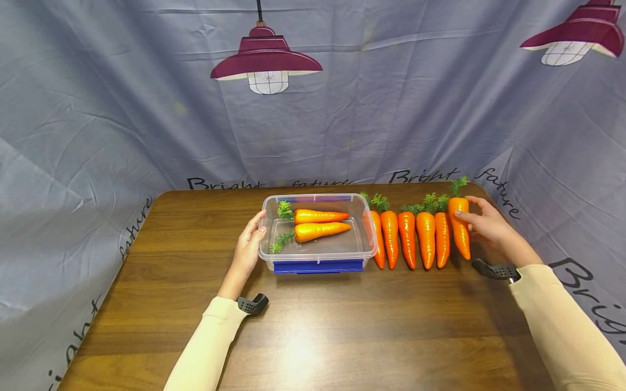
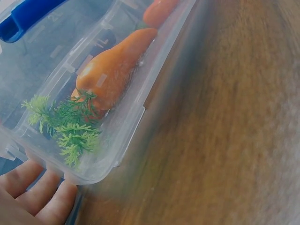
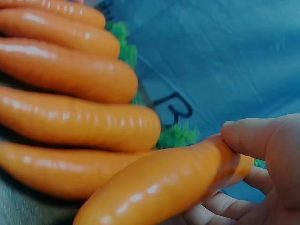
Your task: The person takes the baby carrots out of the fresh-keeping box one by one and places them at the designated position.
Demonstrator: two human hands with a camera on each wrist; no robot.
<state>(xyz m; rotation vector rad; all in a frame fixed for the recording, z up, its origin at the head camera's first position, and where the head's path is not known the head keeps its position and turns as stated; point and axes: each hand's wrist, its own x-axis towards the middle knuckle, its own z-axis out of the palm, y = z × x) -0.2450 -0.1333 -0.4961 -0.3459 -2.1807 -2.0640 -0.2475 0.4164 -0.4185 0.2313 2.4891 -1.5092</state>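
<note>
My right hand (image 1: 481, 220) pinches an orange carrot (image 1: 459, 228) with a green leafy top, near its thick end. In the right wrist view the thumb lies over that carrot (image 3: 159, 183) and the fingers curl beneath it. Left of it, several more carrots (image 1: 426, 239) lie in a row, tips toward me. A clear plastic container (image 1: 318, 256) with blue clips stands left of the row, and two carrots (image 1: 320, 231) lie inside it. My left hand (image 1: 249, 244) rests against the container's left end, fingertips at its wall (image 2: 89, 180) in the left wrist view.
The brown wooden table (image 1: 342, 326) has its back edge close behind the container and the carrot row. A grey-blue curtain (image 1: 342, 125) with printed lamps and lettering hangs behind and at both sides.
</note>
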